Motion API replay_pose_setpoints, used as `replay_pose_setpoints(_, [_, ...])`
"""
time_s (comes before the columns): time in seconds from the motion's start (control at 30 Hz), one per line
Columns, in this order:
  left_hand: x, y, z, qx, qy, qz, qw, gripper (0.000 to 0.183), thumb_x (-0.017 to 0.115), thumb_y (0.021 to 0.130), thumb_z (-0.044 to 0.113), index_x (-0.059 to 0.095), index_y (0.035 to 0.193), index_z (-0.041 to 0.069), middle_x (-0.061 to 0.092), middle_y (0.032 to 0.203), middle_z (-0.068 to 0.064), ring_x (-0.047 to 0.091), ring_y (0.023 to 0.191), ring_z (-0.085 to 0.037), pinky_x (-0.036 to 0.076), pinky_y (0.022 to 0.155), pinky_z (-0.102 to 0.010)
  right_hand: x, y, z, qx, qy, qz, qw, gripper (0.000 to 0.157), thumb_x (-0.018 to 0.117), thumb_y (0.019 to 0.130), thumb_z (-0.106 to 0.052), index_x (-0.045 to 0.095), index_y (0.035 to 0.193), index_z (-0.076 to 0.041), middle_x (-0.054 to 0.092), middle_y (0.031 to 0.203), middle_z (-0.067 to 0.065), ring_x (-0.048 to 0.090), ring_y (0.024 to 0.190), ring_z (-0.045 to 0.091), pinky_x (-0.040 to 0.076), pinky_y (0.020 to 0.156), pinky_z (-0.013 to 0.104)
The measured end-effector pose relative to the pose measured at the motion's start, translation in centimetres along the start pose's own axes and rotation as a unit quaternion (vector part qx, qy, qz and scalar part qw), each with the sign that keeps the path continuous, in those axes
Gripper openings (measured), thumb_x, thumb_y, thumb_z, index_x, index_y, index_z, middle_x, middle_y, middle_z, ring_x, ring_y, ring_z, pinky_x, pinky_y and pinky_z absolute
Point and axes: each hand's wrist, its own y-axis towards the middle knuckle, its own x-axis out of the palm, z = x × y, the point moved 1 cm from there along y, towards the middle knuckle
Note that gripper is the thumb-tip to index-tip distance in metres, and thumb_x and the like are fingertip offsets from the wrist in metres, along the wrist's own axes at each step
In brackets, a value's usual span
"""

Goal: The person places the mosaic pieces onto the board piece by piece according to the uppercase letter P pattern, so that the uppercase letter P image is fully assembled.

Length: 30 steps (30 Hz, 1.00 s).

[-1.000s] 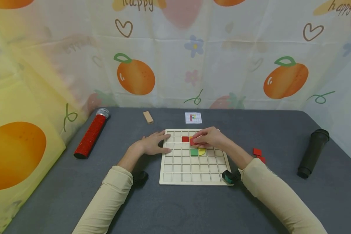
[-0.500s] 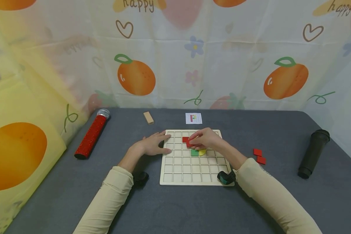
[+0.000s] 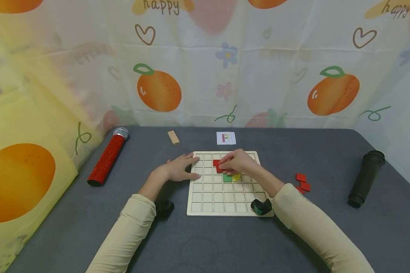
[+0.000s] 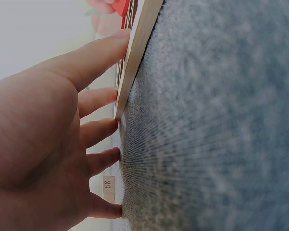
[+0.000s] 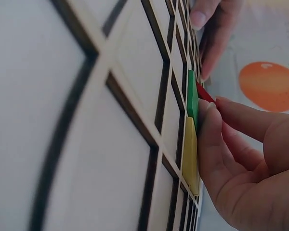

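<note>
A pale wooden grid board lies on the dark table. My left hand rests at its left edge, fingers spread, thumb and fingertips on the rim; the left wrist view shows the thumb along that edge. My right hand pinches a red square tile between thumb and fingers, tilted close over the board, just below another red tile in a cell. The held tile shows edge-on in the right wrist view. A green square tile and a yellow rounded tile sit in neighbouring cells.
Several red tiles lie right of the board. A small pattern card and a wooden block are behind it. A red glittery microphone stands off to the left, a black cylinder to the right.
My right hand has moved a little left and down with the red tile, towards the cell below the other red tile. The left hand has stayed on the board's edge.
</note>
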Motion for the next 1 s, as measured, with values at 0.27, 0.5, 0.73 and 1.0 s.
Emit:
replay_pose_setpoints(0.27, [-0.08,-0.10,0.03,-0.004,-0.002,0.000,1.0000,0.076,0.056,0.092,0.051,0.025,0.153,0.019,0.010,0.159,-0.007,0.009,0.143,-0.032,0.009,0.103,-0.069,0.56,0.24,-0.31,-0.025,-0.066,0.010,0.997,0.016,0.074,0.084,-0.010,0.073,0.097,-0.001,0.068,0.079,0.010,0.064,0.061,0.014,0.054,0.058,0.025])
replay_pose_setpoints(0.5, [-0.10,-0.06,0.09,-0.002,-0.002,0.000,1.0000,0.076,0.056,0.092,0.051,0.025,0.153,0.018,0.011,0.159,-0.007,0.010,0.143,-0.032,0.010,0.103,-0.069,0.76,0.37,-0.25,-0.025,-0.088,0.016,0.996,0.016,0.074,0.085,-0.013,0.073,0.097,-0.002,0.068,0.081,0.009,0.064,0.063,0.015,0.054,0.060,0.025])
replay_pose_setpoints(0.73, [0.08,-0.05,0.00,-0.002,-0.007,-0.001,1.0000,0.076,0.056,0.092,0.051,0.025,0.153,0.019,0.010,0.159,-0.007,0.009,0.143,-0.032,0.009,0.103,-0.069,0.81,0.16,-0.30,-0.030,-0.081,0.015,0.996,0.018,0.071,0.087,-0.013,0.072,0.099,-0.001,0.068,0.080,0.009,0.064,0.063,0.016,0.054,0.060,0.026])
replay_pose_setpoints(1.0, [-0.10,0.02,-0.05,0.001,-0.006,-0.001,1.0000,0.076,0.056,0.092,0.052,0.024,0.153,0.018,0.009,0.159,-0.007,0.008,0.143,-0.032,0.009,0.103,-0.069,0.67,0.00,-0.33,-0.033,-0.081,0.015,0.996,0.018,0.070,0.089,-0.016,0.073,0.098,-0.001,0.068,0.078,0.009,0.064,0.064,0.017,0.054,0.060,0.026])
